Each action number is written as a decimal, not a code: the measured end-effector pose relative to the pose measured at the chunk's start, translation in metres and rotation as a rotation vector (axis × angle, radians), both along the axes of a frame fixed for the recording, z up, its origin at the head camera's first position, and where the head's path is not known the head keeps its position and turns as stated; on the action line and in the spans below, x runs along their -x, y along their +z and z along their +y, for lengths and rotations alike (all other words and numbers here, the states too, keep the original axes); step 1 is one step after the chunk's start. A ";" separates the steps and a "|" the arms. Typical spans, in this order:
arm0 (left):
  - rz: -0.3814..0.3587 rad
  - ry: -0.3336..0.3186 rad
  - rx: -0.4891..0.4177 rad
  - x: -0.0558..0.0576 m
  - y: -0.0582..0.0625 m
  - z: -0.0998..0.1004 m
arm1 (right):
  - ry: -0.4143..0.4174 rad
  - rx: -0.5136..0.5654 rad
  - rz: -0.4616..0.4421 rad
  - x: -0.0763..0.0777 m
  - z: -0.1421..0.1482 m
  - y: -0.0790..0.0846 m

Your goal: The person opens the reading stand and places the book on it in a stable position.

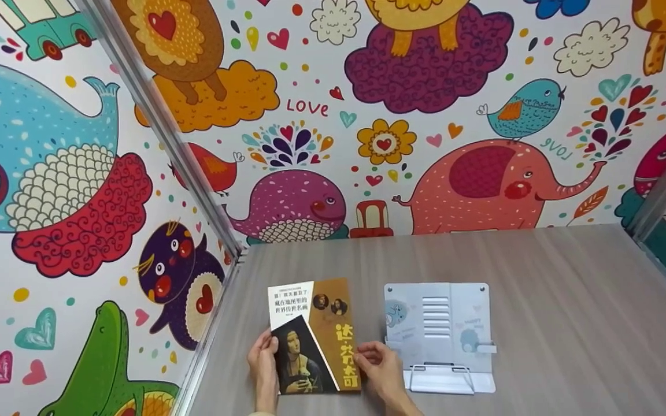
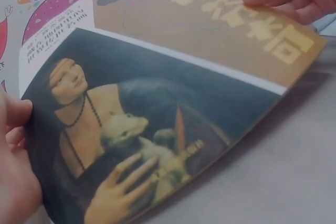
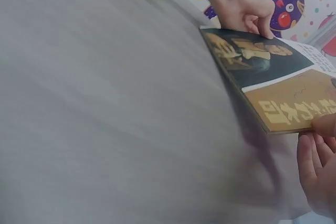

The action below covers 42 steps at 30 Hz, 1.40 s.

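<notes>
A thin book [image 1: 310,338] with a painted portrait and yellow lettering on its brown, black and white cover is held face up. My left hand [image 1: 263,367] grips its left edge, thumb on the cover. At the right edge, my right hand [image 1: 384,372] pinches it between thumb and curled fingers. In the right wrist view the book [image 3: 294,95] hangs over the table with a shadow beneath it. Just right of my right hand stands a white metal book stand [image 1: 465,323] with slots, side clips and a wire holder at its lower front.
The wood-grain table [image 1: 564,323] reaches back to a wall [image 1: 454,115] printed with cartoon animals. A metal corner strip [image 1: 159,127] runs along the left, where another printed panel rises. A second metal strip [image 1: 665,202] borders the right side.
</notes>
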<state>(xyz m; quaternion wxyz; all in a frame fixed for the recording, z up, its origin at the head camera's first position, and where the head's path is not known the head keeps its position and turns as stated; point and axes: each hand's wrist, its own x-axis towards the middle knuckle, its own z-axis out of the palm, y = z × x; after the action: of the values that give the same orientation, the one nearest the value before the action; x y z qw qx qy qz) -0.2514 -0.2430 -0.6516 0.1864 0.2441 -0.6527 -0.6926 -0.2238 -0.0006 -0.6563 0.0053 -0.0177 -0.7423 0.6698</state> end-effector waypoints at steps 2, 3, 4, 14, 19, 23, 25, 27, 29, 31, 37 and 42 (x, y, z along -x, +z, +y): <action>0.022 0.008 -0.002 0.001 0.002 0.002 | 0.005 0.005 0.039 0.003 0.002 0.005; 0.031 0.009 0.002 0.001 0.004 0.003 | 0.006 0.006 0.054 0.005 0.004 0.008; 0.045 0.006 0.005 0.002 0.005 0.003 | 0.006 0.001 0.068 0.006 0.005 0.012; 0.140 -0.054 -0.017 0.007 0.020 0.014 | 0.020 0.059 0.114 0.007 0.026 0.065; 0.186 -0.098 -0.061 0.007 0.031 0.021 | 0.058 0.040 0.108 0.002 0.039 0.088; 0.203 -0.137 -0.088 0.009 0.047 0.027 | 0.067 0.036 0.138 0.005 0.050 0.099; 0.207 -0.164 -0.076 0.010 0.054 0.031 | 0.060 0.039 0.156 0.008 0.056 0.102; 0.206 -0.187 -0.048 0.010 0.062 0.036 | 0.050 0.032 0.164 0.011 0.062 0.105; 0.202 -0.208 -0.016 0.009 0.066 0.041 | 0.045 0.029 0.165 0.015 0.067 0.106; 0.196 -0.233 0.006 0.010 0.068 0.045 | 0.037 0.019 0.175 0.020 0.072 0.105; 0.168 -0.284 0.002 0.021 0.064 0.055 | -0.013 0.003 0.184 0.039 0.088 0.094; 0.179 -0.337 0.015 0.029 0.075 0.066 | -0.029 0.040 0.216 0.045 0.104 0.098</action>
<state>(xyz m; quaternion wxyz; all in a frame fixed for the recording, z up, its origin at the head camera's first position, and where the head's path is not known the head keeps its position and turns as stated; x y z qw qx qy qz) -0.2805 -0.1774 -0.5761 0.1268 0.0675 -0.6704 -0.7280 -0.2692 0.1037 -0.5585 0.0948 0.0439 -0.7235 0.6824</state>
